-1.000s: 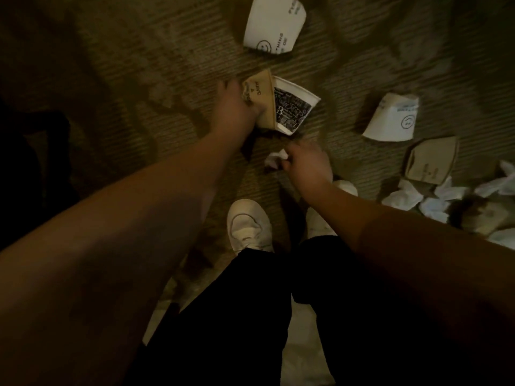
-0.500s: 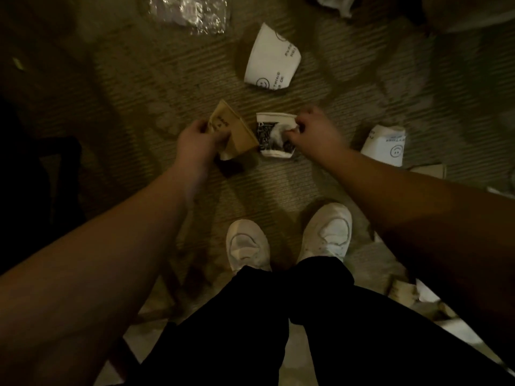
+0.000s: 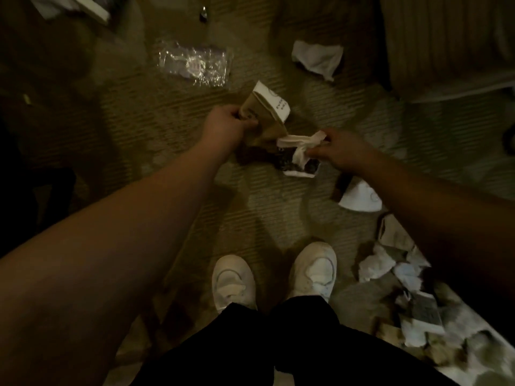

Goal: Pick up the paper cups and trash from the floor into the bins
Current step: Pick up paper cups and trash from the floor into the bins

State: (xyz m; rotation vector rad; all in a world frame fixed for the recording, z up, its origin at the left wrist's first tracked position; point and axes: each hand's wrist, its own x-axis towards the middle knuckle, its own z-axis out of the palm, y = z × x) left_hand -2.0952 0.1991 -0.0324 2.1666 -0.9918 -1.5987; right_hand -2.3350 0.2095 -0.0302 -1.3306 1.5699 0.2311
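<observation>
Dim light falls on a ribbed olive carpet (image 3: 117, 112), with dark furniture (image 3: 30, 196) at left.

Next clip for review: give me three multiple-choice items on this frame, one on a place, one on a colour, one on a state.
1. Where does the clear plastic wrapper lie?
A. beyond the hands
B. between the shoes
C. on the right arm

2. What colour are the shoes?
A. black
B. white
C. red

3. What is the left hand doing?
A. hanging open
B. pressing the carpet
C. gripping a brown paper cup

Answers: 1 A, it lies on the carpet at the top of the view. 2 B, both are white. 3 C, its fingers curl round the cup.
</observation>
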